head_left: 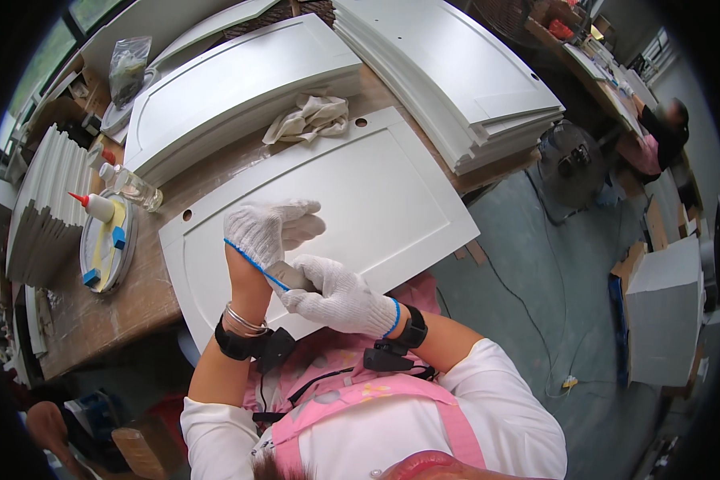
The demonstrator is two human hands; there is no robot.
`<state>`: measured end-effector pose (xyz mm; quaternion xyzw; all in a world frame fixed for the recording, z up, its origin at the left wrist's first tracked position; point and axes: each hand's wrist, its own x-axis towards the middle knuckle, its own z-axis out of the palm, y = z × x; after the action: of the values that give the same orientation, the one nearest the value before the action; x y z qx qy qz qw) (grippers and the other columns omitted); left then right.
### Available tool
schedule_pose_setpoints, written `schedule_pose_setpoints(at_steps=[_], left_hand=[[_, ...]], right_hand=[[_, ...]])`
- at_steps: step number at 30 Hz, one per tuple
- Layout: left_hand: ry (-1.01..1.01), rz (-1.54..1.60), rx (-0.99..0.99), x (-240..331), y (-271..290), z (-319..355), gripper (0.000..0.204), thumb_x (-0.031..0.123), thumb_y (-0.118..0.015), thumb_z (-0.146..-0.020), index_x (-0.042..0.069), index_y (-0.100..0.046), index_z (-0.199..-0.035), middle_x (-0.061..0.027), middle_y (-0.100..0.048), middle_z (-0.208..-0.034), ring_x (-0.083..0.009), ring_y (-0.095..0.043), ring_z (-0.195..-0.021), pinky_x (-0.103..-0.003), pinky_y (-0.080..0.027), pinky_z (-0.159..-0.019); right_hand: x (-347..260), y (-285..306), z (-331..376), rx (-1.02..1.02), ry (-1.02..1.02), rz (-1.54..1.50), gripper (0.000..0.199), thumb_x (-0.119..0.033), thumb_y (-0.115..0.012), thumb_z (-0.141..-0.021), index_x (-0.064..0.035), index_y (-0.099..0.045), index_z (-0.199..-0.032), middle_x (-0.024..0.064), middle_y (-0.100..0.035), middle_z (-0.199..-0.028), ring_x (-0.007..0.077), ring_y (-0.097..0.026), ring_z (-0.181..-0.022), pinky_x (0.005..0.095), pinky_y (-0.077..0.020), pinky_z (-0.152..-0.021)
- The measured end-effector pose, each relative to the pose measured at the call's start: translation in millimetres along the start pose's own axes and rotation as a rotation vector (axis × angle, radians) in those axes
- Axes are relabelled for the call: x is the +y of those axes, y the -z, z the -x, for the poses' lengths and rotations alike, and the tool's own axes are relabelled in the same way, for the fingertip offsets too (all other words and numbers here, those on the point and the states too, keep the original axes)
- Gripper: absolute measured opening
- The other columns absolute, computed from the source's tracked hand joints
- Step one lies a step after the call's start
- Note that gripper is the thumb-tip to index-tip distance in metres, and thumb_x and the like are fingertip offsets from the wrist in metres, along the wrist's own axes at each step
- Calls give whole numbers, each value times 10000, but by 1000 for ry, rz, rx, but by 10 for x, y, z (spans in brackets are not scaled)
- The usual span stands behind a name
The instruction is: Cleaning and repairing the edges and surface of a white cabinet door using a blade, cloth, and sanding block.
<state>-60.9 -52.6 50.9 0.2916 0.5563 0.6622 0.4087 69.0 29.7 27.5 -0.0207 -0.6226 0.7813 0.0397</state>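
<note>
Both gloved hands are working together: right hand (338, 296) is gripping a small grey block (290, 276), stiff and light, while left hand (266, 228) is curling loosely above the white door panel (376, 192).

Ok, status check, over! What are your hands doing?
Left hand and right hand, both gloved, shut on small grey block. White door panel flat beneath. Rag behind, clear.
</note>
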Motion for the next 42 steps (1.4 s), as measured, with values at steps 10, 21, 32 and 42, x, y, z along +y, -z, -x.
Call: schedule_pose_setpoints(at_steps=[10,21,32,42], left_hand=[[121,891,4,-160,49,-180,567,484,-458,-975,45,-473,-1333,-216,-551,-1303,-386,-501,-1227,-551,-359,-1059],[-434,112,691,-194,616,474,645,353,-546,-982,52,-288,-1490,-215,-487,-1384,-336,-470,-1308,-398,-367,-1100],[-533,616,542,-62,725,1259,625,464,-500,-995,134,-293,-1485,-144,-569,-1274,-282,-558,-1175,-453,-403,-1055],[-280,446,664,-348,1295,1767,350,335,-451,-1029,38,-637,-1018,-21,-563,-664,-168,-598,-620,-381,-559,-638]], right_hand=[[-13,-27,-105,-74,-20,247,261,-201,-641,-882,23,-594,-1008,125,-564,-732,175,-536,-673,341,-454,-642],[14,-620,-195,-257,-189,248,68,-111,-604,-810,-47,-581,-804,-29,-547,-696,40,-437,-606,208,-339,-538],[221,-1031,-187,-503,-334,96,73,-94,-600,-883,-31,-605,-919,-26,-561,-721,30,-450,-587,198,-357,-510],[51,-524,-272,-101,-316,98,203,-220,-556,-952,-35,-572,-1033,4,-583,-804,25,-431,-562,194,-361,-476]])
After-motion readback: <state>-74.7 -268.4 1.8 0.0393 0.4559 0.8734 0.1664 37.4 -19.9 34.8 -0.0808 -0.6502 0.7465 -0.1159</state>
